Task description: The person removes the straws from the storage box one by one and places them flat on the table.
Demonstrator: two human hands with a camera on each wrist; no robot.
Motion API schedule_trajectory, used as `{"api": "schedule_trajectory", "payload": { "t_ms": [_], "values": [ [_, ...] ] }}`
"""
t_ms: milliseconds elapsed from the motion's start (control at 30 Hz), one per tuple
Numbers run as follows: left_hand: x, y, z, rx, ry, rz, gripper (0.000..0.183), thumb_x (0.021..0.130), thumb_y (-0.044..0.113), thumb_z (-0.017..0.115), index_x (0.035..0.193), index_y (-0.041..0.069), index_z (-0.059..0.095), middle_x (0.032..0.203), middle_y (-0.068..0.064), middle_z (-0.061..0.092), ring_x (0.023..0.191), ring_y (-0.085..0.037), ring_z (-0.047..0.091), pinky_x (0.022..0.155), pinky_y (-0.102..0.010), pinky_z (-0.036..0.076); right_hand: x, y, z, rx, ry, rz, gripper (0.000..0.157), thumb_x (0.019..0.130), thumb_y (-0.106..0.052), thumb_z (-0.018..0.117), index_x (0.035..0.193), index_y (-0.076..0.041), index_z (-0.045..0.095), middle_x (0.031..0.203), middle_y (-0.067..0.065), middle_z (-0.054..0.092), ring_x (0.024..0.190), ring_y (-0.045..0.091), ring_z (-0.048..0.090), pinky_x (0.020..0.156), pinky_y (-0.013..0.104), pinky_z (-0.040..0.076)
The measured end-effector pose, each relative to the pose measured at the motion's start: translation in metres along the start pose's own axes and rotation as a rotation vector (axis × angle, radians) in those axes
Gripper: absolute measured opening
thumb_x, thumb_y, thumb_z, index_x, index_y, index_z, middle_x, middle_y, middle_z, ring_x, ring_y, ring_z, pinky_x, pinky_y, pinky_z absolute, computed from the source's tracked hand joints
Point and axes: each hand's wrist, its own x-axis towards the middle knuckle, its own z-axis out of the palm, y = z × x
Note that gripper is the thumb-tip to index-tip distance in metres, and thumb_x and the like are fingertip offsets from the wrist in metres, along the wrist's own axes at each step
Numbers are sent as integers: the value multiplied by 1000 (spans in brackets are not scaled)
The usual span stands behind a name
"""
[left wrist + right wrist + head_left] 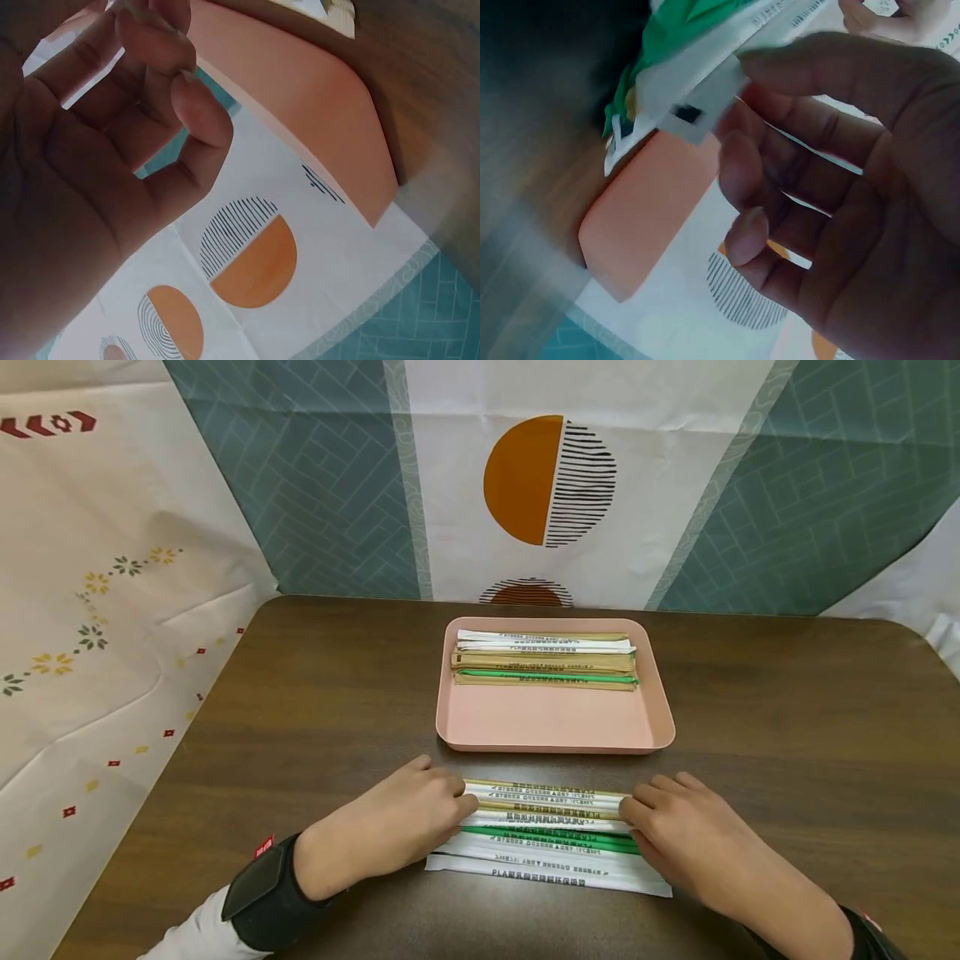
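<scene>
A row of paper-wrapped straws (547,858) lies side by side on the table, in white, gold and green with printed lettering. My left hand (420,814) is at the row's left end, thumb and fingertips together at the end of a white wrapped straw (555,821). At the right end my right hand (693,839) pinches the same straw. The right wrist view shows the white wrapper end (714,101) between thumb and forefinger, the other fingers loosely bent. In the left wrist view the pinched end is mostly hidden behind the curled fingers (202,112).
Just beyond the row stands a shallow pink tray (555,735). More wrapped straws (543,662), white, gold and green, lie along its far side. The brown wooden table (337,693) meets a patterned cloth (457,485) at the back, and another printed cloth (112,610) hangs on the left.
</scene>
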Motion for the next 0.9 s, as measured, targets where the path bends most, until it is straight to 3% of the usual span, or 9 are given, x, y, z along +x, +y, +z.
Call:
{"api": "schedule_trajectory", "payload": {
  "t_ms": [167, 400, 567, 700, 900],
  "values": [
    [2, 3, 5, 35, -18, 14, 17, 78, 14, 77, 81, 16, 61, 67, 7, 52, 64, -9, 53, 58, -24, 27, -1, -4, 2, -3, -43, 9, 28, 62, -5, 79, 71, -17, 55, 67, -8, 51, 66, 15, 51, 60, 30, 36],
    [3, 2, 6, 23, -37, -20, 18, 78, 18, 79, 84, 16, 63, 70, 6, 58, 69, -9, 58, 59, -26, 33, -1, -5, 0, -11, -62, 31, 28, 63, -7, 80, 72, -16, 55, 68, -8, 52, 68, 15, 53, 60, 30, 36],
    [4, -2, 6, -5, -82, -47, 22, 77, 23, 81, 89, 15, 65, 76, 5, 61, 74, -10, 60, 63, -28, 38, -1, -4, -3, 2, -143, 48, 33, 65, -24, 87, 76, -17, 57, 73, -8, 55, 72, 14, 55, 62, 30, 37],
    [5, -2, 7, -15, -86, -43, 28, 74, 29, 83, 90, 15, 64, 76, 6, 61, 75, -10, 60, 66, -29, 39, -1, -4, -4, 27, -158, 42, 40, 63, -39, 87, 76, -17, 57, 73, -9, 55, 70, 12, 53, 62, 29, 37],
    [5, -3, 7, -14, -91, -41, 29, 74, 32, 82, 90, 15, 64, 76, 7, 60, 75, -10, 60, 66, -28, 39, -1, -3, -3, 37, -154, 37, 40, 64, -43, 85, 76, -17, 57, 73, -9, 55, 69, 11, 53, 62, 29, 38]
  ]
}}
